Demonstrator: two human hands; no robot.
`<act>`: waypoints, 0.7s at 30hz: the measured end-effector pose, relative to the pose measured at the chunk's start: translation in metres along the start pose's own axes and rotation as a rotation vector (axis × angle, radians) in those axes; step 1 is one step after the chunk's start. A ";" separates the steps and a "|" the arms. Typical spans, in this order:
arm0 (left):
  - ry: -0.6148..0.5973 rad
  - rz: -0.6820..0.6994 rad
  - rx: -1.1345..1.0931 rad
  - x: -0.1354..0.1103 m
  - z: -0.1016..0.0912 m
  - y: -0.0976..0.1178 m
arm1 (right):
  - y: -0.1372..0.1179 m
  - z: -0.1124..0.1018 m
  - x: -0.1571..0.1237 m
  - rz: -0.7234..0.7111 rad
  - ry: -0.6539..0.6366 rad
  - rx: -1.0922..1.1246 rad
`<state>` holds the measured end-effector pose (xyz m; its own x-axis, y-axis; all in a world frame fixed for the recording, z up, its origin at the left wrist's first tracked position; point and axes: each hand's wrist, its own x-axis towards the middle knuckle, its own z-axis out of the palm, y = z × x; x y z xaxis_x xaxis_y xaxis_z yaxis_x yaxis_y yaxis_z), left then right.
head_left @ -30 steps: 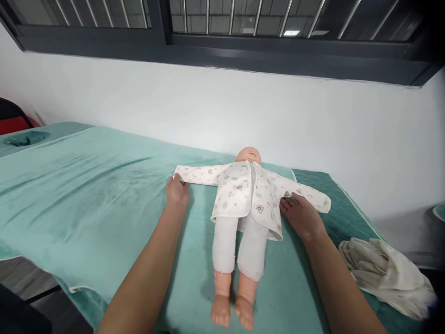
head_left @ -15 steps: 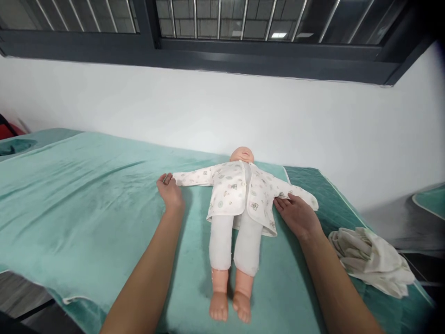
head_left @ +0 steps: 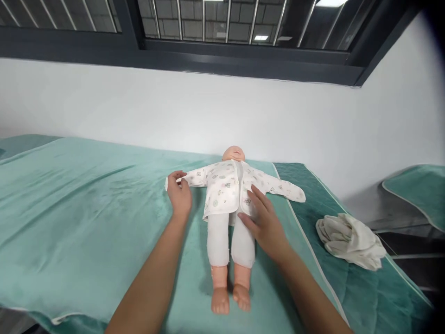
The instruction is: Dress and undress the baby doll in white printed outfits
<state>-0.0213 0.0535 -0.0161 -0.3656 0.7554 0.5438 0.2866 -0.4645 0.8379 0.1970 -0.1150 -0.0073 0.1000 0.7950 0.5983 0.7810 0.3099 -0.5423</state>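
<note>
A baby doll lies on its back, its head toward the wall and its bare feet toward me. It wears white leggings and a white printed jacket, both sleeves stretched out sideways. At the end of the left-hand sleeve, my left hand has its fingers curled round the fabric, and the cuff shows just beyond them. My right hand is open, fingers spread, over the jacket's lower right front and the top of one leg. Whether its fingertips touch the fabric I cannot tell.
Light green cloth covers the bed, with darker quilted fabric on the right. A crumpled white cloth lies there. Behind stands a white wall below a barred window. Another green-covered surface is at far right.
My right hand has left the right-hand sleeve and moved left over the jacket front. My left hand has shifted slightly inward along its sleeve. The camera view has turned a little to the right.
</note>
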 end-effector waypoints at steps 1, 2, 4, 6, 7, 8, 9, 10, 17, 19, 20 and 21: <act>-0.003 -0.013 -0.008 0.000 0.000 0.000 | -0.004 0.003 0.004 -0.014 0.012 -0.046; -0.006 -0.027 -0.016 0.000 0.000 0.000 | -0.006 0.005 0.007 -0.021 0.036 -0.078; -0.012 -0.043 -0.031 0.001 0.001 -0.001 | -0.009 0.008 0.012 -0.030 0.080 -0.091; -0.018 -0.044 -0.044 0.001 0.002 -0.001 | -0.012 0.009 0.014 -0.034 0.090 -0.040; -0.021 -0.041 -0.051 0.001 0.002 -0.001 | -0.013 0.009 0.013 -0.043 0.083 -0.008; -0.024 -0.040 -0.059 0.001 0.002 -0.001 | -0.015 0.009 0.011 -0.061 0.070 0.018; -0.026 -0.040 -0.065 0.001 0.003 -0.001 | -0.017 0.009 0.009 -0.088 0.051 0.035; -0.029 -0.040 -0.072 0.001 0.003 -0.001 | -0.018 0.009 0.006 -0.117 0.032 0.042; -0.133 -0.090 -0.146 0.000 0.004 -0.005 | -0.024 -0.010 -0.037 -0.107 -0.069 0.063; -0.215 -0.119 -0.159 -0.001 0.006 -0.006 | -0.019 -0.022 -0.056 -0.064 -0.101 0.032; -0.258 -0.123 -0.166 -0.001 0.007 -0.006 | -0.015 -0.029 -0.066 -0.037 -0.105 0.014; -0.298 -0.118 -0.169 -0.002 0.008 -0.006 | -0.011 -0.035 -0.076 0.003 -0.102 -0.003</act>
<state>-0.0155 0.0588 -0.0227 -0.1062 0.8982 0.4267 0.0980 -0.4176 0.9034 0.2027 -0.1966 -0.0262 0.0390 0.8447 0.5338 0.7828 0.3061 -0.5417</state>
